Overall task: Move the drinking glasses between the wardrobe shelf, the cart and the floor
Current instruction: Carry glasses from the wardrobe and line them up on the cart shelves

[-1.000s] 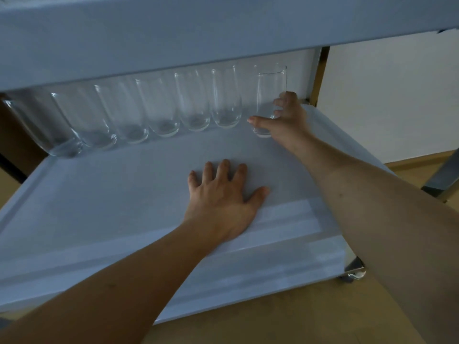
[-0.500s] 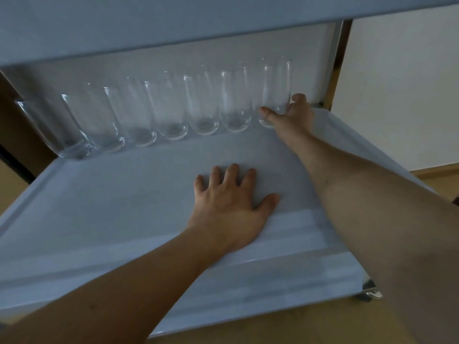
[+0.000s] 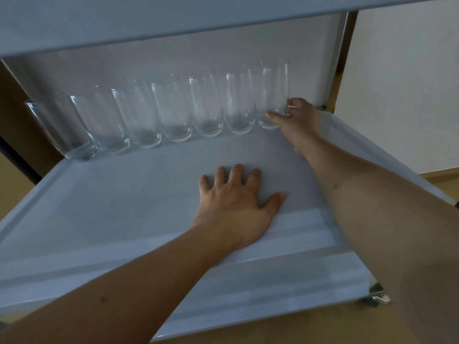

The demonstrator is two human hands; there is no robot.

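Several clear drinking glasses (image 3: 173,112) stand upright in a row along the back of the white cart shelf (image 3: 111,199). The rightmost glass (image 3: 273,85) stands at the row's right end, touching its neighbour. My right hand (image 3: 301,120) holds this glass low down, thumb across the front of its base and fingers curled round its right side. My left hand (image 3: 236,207) lies flat on the shelf in the middle, fingers spread, holding nothing.
The cart's upper shelf (image 3: 149,23) hangs low over the glasses. A metal post (image 3: 339,58) rises at the back right corner. A caster wheel (image 3: 376,297) shows at the front right. Wooden floor (image 3: 273,328) lies below, and a white wall (image 3: 409,83) stands on the right.
My right hand has pushed the rightmost glass back and left into line with the row. The left hand has stayed flat on the shelf.
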